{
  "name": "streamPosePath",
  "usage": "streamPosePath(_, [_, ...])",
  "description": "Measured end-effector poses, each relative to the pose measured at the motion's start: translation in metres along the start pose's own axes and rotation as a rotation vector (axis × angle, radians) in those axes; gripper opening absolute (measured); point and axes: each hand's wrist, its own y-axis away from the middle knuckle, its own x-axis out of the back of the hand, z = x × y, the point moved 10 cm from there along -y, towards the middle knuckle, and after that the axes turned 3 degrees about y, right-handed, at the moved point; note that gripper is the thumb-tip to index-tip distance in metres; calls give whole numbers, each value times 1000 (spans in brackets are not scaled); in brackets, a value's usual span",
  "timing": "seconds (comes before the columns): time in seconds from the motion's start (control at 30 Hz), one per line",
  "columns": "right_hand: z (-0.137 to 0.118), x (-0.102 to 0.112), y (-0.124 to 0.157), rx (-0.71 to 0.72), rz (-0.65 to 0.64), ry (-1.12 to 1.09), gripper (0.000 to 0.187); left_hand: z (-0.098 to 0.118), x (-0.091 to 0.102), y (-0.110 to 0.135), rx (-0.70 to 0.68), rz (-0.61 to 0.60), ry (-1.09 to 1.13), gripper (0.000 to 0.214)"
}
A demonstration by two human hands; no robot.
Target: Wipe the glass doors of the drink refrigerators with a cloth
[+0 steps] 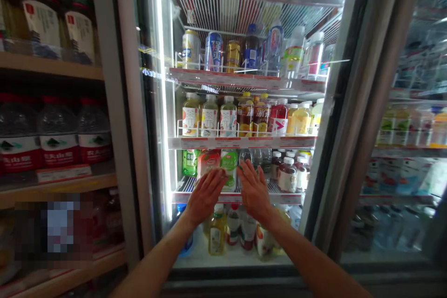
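Both my hands reach into an open drinks fridge, held side by side with fingers stretched out and nothing in them. My left hand hovers in front of a pink-labelled bottle and a green-capped bottle on the second shelf from the bottom. My right hand is beside it, before clear water bottles and the shelf's front rail. Whether the fingers touch the bottles I cannot tell.
The fridge door stands open to the right. Shelves above hold juice bottles and cans. More bottles stand on the bottom shelf under my wrists. A wooden rack with large water bottles is on the left.
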Motion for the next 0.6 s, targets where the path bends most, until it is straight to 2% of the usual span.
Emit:
streamPosePath(0.07, [1,-1,2,-2,-12,-7,60,-3,3,-2,-63,-22,26,56])
streamPosePath(0.1, [4,0,3,-13,-13,-12,61,-16,9,-1,-36,-5,18,57])
streamPosePath(0.2, [18,6,7,-51,-9,-32,64,-75,35,5,248,133,-74,64])
streamPosePath(0.23, [21,7,8,-59,-6,-37,64,-88,41,8,335,176,-102,66])
streamPosePath(0.27, [24,8,9,-66,-2,-39,64,-91,43,11,372,198,-115,67])
streamPosePath(0.3, [25,9,10,-68,2,-38,63,-85,41,13,354,196,-113,67])
streamPosePath(0.33, [25,9,11,-66,5,-35,62,-70,35,13,280,167,-94,66])
streamPosePath(0.43, [20,10,13,-46,18,-20,59,-9,4,18,-62,-29,13,57])
streamPosePath(0.47, [19,10,13,-36,23,-14,58,5,-3,21,-152,-88,43,54])
streamPosePath(0.53, [19,12,12,-30,29,-7,57,13,-9,19,-229,-145,67,49])
streamPosePath(0.6, [24,14,11,-48,32,-9,58,-4,-3,3,-146,-94,31,51])
